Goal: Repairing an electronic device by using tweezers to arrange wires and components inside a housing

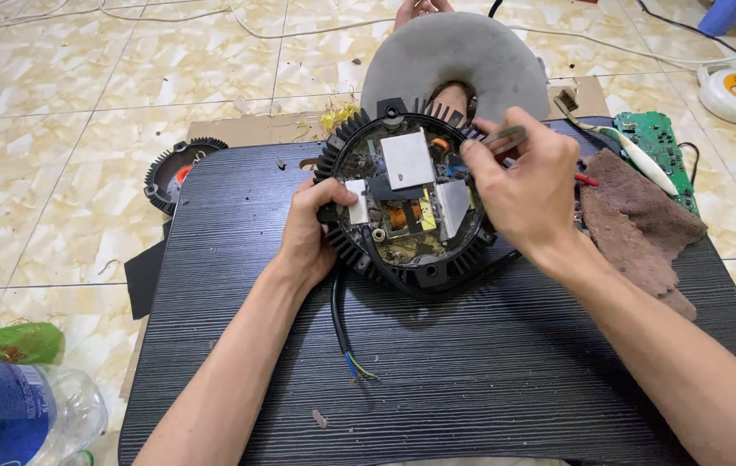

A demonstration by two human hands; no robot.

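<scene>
Both forearms come up from the bottom of the view and meet over a round black finned housing, which sits on the far half of a dark ridged board laid on the floor. The left hand clamps the housing's left rim, thumb hooked over onto a small white block inside, the other fingers curled under the fins, wrist bent slightly inward. The right hand arches over the right side, wrist raised, fingers pinched tight around a thin metal tool whose tip points down and left into the open circuitry. Inside the housing lie two pale square plates, a copper coil and a yellow part. A black cable trails from the housing's lower left edge toward the viewer, bare coloured wires at its end. Just right of the working hand lies a brown rag, with a green circuit board beyond it. A grey ring-shaped cushion sits behind the housing.
</scene>
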